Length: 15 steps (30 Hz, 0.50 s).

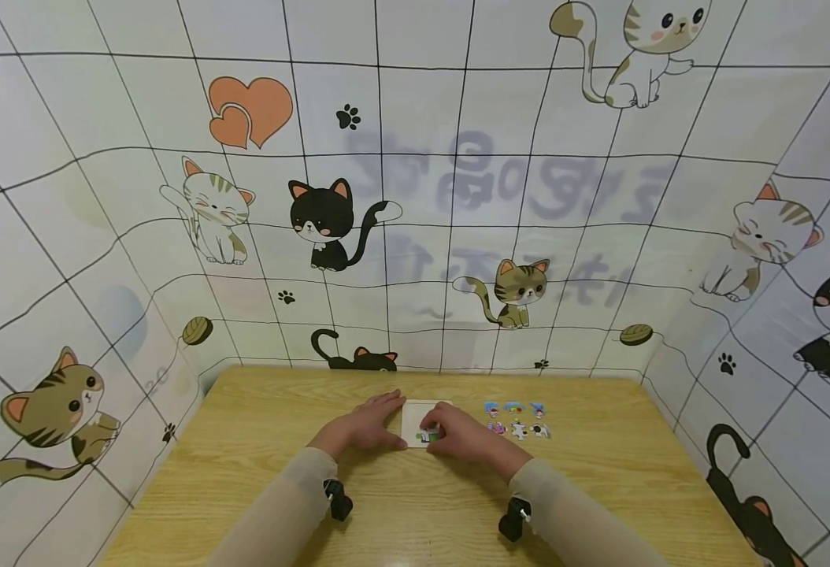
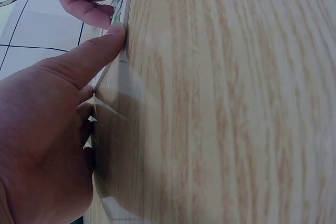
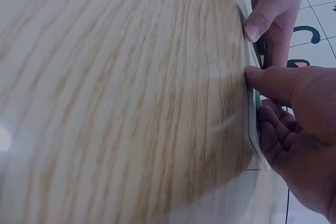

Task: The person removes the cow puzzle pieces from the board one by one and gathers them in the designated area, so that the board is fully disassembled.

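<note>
A small white puzzle board (image 1: 412, 416) lies flat on the wooden table in front of the person. The left hand (image 1: 364, 425) rests along its left side, fingers stretched toward the far corner and thumb at the near corner. Over the board's right part, the right hand (image 1: 470, 438) bends its fingers and thumb at a puzzle piece (image 1: 425, 435) with green and dark print, partly covered by the fingertips. In the right wrist view, the right thumb (image 3: 270, 82) touches the board's near edge, with a bit of green beside the curled fingers. The left wrist view shows the left thumb (image 2: 92, 59) at that edge.
Several loose puzzle pieces (image 1: 519, 430) lie in two rows on the table to the right of the board. Behind the wooden table (image 1: 273, 409) and at its sides hang white sheets (image 1: 415, 197) printed with cats and grid lines.
</note>
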Tool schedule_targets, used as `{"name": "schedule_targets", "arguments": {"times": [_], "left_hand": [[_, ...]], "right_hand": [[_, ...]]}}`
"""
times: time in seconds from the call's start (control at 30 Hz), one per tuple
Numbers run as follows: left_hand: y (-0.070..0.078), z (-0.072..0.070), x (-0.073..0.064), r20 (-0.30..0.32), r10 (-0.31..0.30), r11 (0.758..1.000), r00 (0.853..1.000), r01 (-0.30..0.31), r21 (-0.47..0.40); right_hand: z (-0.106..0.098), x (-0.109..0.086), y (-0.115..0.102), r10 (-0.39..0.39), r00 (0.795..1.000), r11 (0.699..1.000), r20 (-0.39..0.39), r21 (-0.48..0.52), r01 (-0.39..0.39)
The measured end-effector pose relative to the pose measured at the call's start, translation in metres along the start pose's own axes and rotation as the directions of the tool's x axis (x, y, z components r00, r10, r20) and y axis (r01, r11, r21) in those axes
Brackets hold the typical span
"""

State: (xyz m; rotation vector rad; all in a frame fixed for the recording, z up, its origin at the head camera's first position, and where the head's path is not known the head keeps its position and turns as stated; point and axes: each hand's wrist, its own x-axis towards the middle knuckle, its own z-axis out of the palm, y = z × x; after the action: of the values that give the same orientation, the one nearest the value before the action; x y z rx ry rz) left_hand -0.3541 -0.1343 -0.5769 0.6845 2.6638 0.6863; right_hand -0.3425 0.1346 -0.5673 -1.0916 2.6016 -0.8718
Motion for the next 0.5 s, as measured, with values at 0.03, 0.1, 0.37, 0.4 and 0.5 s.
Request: {"name": "schedule_targets", "arguments": {"times": [0.03,0.1,0.37,0.4,0.5], "left_hand": [[-0.0002,0.0001,0.0003,0.0,0.0,1.0,1.0,0.0,0.0],[-0.0005,0.0001,0.0004,0.0,-0.001,1.0,1.0,0.001,0.0],[0.001,-0.0019,-0.0012,0.007,-0.002,1.0,1.0,0.002,-0.004],[0.0013,-0.0019,-0.0015,0.007,-0.002,1.0,1.0,0.002,-0.005],[0.0015,-0.0013,-0.0018,0.007,-0.003,1.0,1.0,0.003,-0.006]], "right_hand": [[0.0,-0.0001,-0.0002,0.0,1.0,1.0,-0.002,0.003,0.0],[-0.0001,-0.0002,-0.0007,0.0,1.0,1.0,-0.009,0.013,0.0],[0.0002,0.0004,-0.0005,0.013,0.999,0.999,-0.034,0.034,-0.012],[0.0002,0.0006,-0.0005,0.016,0.999,0.999,-0.034,0.038,-0.015],[0.0005,0.0005,-0.0005,0.023,0.999,0.998,-0.032,0.052,-0.021]]}}
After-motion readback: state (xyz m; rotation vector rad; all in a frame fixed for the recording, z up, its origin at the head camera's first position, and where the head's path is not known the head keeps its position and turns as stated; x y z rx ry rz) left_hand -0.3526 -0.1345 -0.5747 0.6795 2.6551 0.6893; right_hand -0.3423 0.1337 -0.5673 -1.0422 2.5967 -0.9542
